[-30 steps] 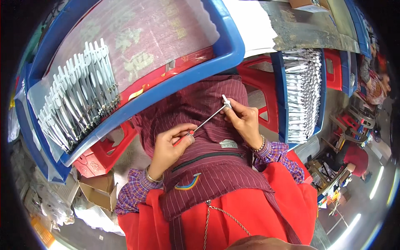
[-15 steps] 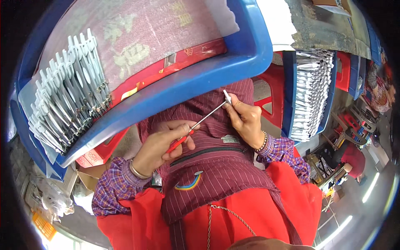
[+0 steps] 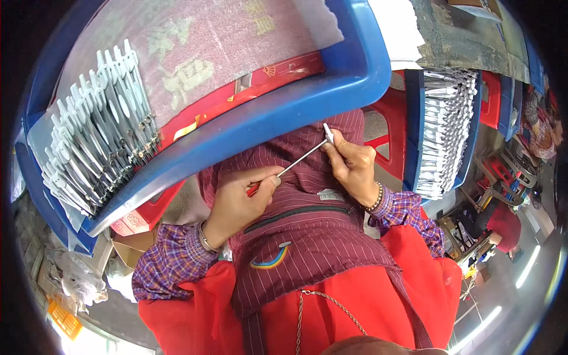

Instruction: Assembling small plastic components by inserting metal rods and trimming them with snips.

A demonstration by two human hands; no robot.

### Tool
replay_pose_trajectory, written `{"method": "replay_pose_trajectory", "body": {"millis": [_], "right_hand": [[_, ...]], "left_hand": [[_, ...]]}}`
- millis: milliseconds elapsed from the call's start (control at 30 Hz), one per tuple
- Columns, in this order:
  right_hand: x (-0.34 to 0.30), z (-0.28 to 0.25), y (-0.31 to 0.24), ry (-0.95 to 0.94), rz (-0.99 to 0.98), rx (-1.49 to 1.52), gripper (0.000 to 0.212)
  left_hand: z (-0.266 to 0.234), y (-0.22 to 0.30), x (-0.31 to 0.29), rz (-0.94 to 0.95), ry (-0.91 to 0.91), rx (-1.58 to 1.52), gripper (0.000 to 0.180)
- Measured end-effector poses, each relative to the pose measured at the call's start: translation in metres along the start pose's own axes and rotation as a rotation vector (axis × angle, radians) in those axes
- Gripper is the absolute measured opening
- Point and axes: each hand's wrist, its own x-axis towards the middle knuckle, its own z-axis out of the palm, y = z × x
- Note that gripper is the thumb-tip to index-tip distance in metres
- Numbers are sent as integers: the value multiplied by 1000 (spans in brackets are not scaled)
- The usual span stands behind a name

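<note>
Above my lap, my left hand (image 3: 239,198) is wrapped round the red handle of a screwdriver (image 3: 303,158), and most of that handle is hidden in the palm. Its thin metal shaft slants up to the right. My right hand (image 3: 354,165) pinches a small white-grey plastic part (image 3: 328,132) between thumb and fingers. The shaft's tip meets this part at my right thumb; the fingers hide the exact contact. Both hands are just below the rim of a large blue tray (image 3: 284,115).
On the tray's left stands a dense row of slim grey-and-metal pieces (image 3: 103,130). A second blue tray (image 3: 412,142) at the right holds many stacked white-and-silver pieces (image 3: 445,136). Red stools (image 3: 393,127) stand beneath. Farther right, a person in red (image 3: 506,223) is bent over.
My left hand has turned and closed further round the screwdriver handle, which showed below the fingers before. My right hand, with the small part, has shifted slightly right.
</note>
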Motion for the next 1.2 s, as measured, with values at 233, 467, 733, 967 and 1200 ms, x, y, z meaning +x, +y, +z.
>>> {"method": "replay_pose_trajectory", "body": {"millis": [233,467,733,967,1200], "right_hand": [[-4,3,8,-5,-16,-15,23],[-2,0,5,-38,-8,-36,24],[1,-9,2,-149,137,151,26],[0,-10,1,-134,171,235,25],[1,-9,0,-128,193,225,24]], "left_hand": [[5,3,-3,435,173,363,21],[0,5,-5,524,170,424,20],[0,18,-18,536,116,358,28],[2,14,-14,549,123,371,29],[3,15,-13,507,114,353,29]]}}
